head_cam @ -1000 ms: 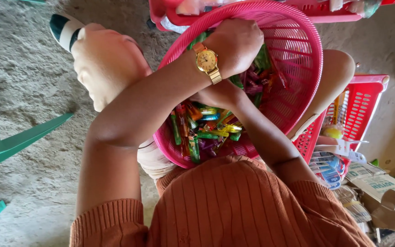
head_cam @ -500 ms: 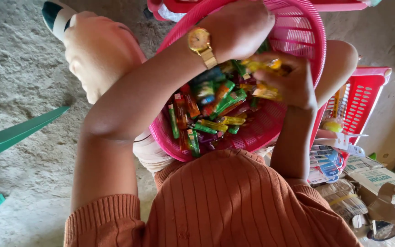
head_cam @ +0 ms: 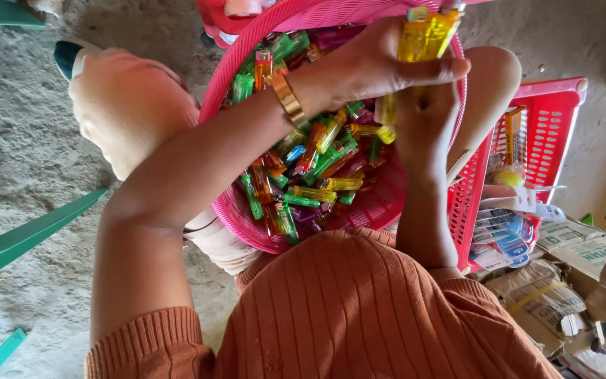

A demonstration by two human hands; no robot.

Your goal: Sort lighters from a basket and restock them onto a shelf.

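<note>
A round pink mesh basket [head_cam: 380,203] rests on my lap, filled with several small plastic lighters [head_cam: 310,168] in green, orange, yellow and purple. My left hand [head_cam: 373,67], a gold watch [head_cam: 287,98] on its wrist, reaches across the basket and grips a bunch of yellow lighters [head_cam: 422,31] above the far right rim. My right hand [head_cam: 426,123] is raised just under it, fingers closed against the same bunch, with another yellow lighter [head_cam: 386,123] sticking out at its left side.
A red rectangular basket [head_cam: 548,133] with packets stands at my right, with cardboard boxes [head_cam: 583,260] below it. Green plastic chair legs [head_cam: 29,231] are on the left over a rough concrete floor. Another red basket [head_cam: 219,17] sits beyond the pink one.
My right hand came up out of the lighter pile with yellow lighters. My left hand left the basket's far rim and now grips that yellow bunch above the right rim.
</note>
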